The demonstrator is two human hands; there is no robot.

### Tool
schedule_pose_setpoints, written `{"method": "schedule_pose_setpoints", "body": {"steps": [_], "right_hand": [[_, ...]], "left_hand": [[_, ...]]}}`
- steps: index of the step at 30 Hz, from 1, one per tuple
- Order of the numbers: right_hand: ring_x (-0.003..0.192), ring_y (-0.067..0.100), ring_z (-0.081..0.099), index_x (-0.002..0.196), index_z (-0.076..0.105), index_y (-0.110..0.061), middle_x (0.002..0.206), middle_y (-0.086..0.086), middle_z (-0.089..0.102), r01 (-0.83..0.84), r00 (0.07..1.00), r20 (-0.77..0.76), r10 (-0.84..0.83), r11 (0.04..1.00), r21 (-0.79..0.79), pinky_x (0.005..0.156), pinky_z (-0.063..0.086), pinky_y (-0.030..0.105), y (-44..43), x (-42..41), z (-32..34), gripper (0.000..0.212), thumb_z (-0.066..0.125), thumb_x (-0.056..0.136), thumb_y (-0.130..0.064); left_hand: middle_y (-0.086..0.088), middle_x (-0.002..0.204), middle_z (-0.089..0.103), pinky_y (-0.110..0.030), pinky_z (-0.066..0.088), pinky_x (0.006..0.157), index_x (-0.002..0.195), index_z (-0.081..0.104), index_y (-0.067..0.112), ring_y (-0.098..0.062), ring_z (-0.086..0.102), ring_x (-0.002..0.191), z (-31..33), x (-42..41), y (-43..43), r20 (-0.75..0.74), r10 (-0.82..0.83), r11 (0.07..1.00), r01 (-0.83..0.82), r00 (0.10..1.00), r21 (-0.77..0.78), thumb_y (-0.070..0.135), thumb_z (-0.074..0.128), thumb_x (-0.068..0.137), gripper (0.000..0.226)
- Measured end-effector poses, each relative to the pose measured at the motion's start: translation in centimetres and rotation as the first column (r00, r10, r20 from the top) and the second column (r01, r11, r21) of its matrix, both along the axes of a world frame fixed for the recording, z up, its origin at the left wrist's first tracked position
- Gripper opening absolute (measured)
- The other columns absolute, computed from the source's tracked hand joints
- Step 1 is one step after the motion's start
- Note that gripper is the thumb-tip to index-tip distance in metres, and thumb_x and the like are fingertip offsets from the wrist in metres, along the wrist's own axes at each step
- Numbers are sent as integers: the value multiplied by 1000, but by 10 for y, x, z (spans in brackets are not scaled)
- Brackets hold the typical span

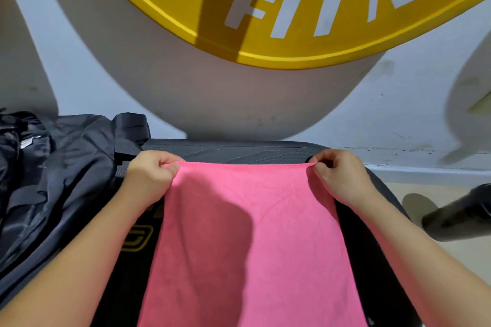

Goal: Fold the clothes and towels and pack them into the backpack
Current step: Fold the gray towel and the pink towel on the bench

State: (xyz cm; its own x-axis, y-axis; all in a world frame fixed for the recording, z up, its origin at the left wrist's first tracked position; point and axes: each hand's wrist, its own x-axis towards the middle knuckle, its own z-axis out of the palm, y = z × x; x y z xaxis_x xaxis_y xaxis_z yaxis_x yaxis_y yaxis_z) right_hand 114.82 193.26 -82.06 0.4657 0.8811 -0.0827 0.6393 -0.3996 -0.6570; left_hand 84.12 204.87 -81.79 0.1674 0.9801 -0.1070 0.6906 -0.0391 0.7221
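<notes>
Pink towel (pixel 252 233): stretched out over the black bench (pixel 265 152), its far edge held taut.
Left hand (pixel 151 178): the towel's far left corner is pinched between thumb and curled fingers.
Right hand (pixel 340 175): the far right corner is pinched likewise.
Dark navy bag (pixel 66 167): seen crumpled, just left of the towel.
Yellow sign (pixel 292 8): seen beyond the towel.

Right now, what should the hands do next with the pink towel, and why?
Probably bring both held corners back toward the body, folding the pink towel in half. The left hand and the right hand each pinch a far corner, and the towel lies spread out flat over the black platform, so it is likely too big to pack yet.
</notes>
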Motion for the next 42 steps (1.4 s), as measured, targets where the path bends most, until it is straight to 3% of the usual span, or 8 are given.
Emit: {"method": "schedule_pose_setpoints", "body": {"steps": [5,8,13,20,25,33,37,42], "right_hand": [[83,24,61,89,71,-16,80,2,67,-38,984,175,46,998,-50,68,41,27,4,0,-1,13,59,86,-18],[86,27,62,91,69,-15,86,4,70,-53,967,247,62,998,-43,68,42,29,4,2,-3,13,59,89,-23],[78,30,60,84,65,-11,80,7,67,-69,936,347,59,998,14,63,38,31,1,0,-11,10,60,87,-19],[75,30,58,103,69,-10,88,5,56,-77,925,378,19,987,139,63,42,31,-14,-10,-20,19,61,89,-20],[90,31,59,96,69,-14,93,9,64,-65,944,321,77,997,-50,70,40,31,-3,-2,-6,13,60,88,-19],[75,29,58,75,64,-11,75,9,62,-130,924,272,267,892,-434,58,38,27,13,7,21,15,59,82,-24],[88,30,62,75,63,-17,84,10,66,-22,983,176,61,976,-217,68,40,28,22,21,17,5,67,79,-18],[105,37,55,129,50,-14,117,18,55,94,964,243,-105,994,59,85,44,41,22,9,-3,40,57,90,-23]], "left_hand": [[4,68,67,-25,37,68,64,69,16,-18,61,79,-9,5,-4,-112,10,997,-1,994,79,29,59,81,23],[3,44,33,-31,31,52,46,34,18,-21,38,52,-9,6,-3,-119,38,992,-23,992,126,36,56,73,40],[2,64,60,-33,45,64,64,56,19,-27,58,74,-17,10,-5,-293,132,979,-79,947,186,37,63,82,26],[0,82,57,-29,32,70,73,59,24,-17,50,85,-18,7,-8,-232,23,989,12,972,150,35,68,81,17],[6,71,58,-29,30,60,70,58,19,-18,54,75,-5,10,-3,-305,-78,990,110,949,89,23,69,80,16],[3,64,68,-23,42,58,67,69,17,-16,60,66,4,7,8,-232,-135,989,116,963,-96,18,80,70,12],[0,63,62,-25,46,67,72,66,14,-15,53,62,-2,13,21,13,54,998,-53,998,-31,14,81,73,15],[-4,102,60,-29,42,92,116,58,14,-19,56,90,2,32,15,-44,115,970,-102,992,220,16,76,77,43]]}}
